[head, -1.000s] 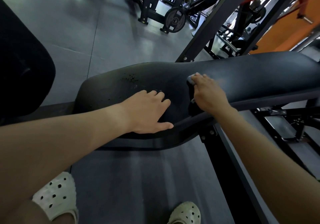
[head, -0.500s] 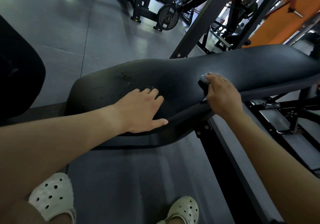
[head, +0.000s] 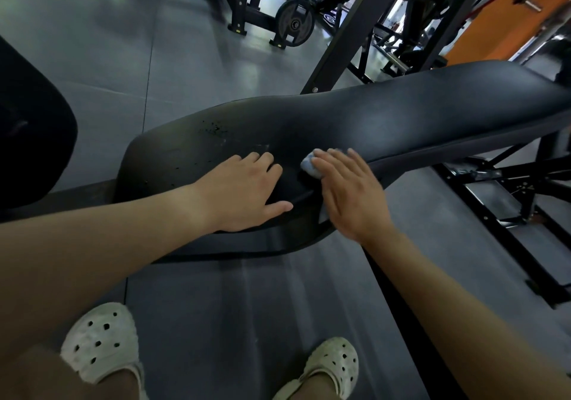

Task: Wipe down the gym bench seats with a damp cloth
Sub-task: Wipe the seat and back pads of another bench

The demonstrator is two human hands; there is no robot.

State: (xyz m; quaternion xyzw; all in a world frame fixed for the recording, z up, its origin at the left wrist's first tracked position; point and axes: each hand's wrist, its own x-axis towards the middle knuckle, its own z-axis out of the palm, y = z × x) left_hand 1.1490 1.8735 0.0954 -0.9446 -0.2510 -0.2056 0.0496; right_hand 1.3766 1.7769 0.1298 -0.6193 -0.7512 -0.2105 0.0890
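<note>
Lengthwise the bench pad (head: 401, 121) runs left-right; right hand (head: 352, 196) presses cloth (head: 310, 165) flat-fingered, left hand (head: 244, 196) rests flat.

Grey glossy floor (head: 129, 44), black racks (head: 247, 1), weight plate (head: 295, 24), orange wall (head: 506, 23).

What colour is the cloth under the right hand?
Pale blue-grey cloth, showing beside the right hand on the black bench pad; head view.
</note>
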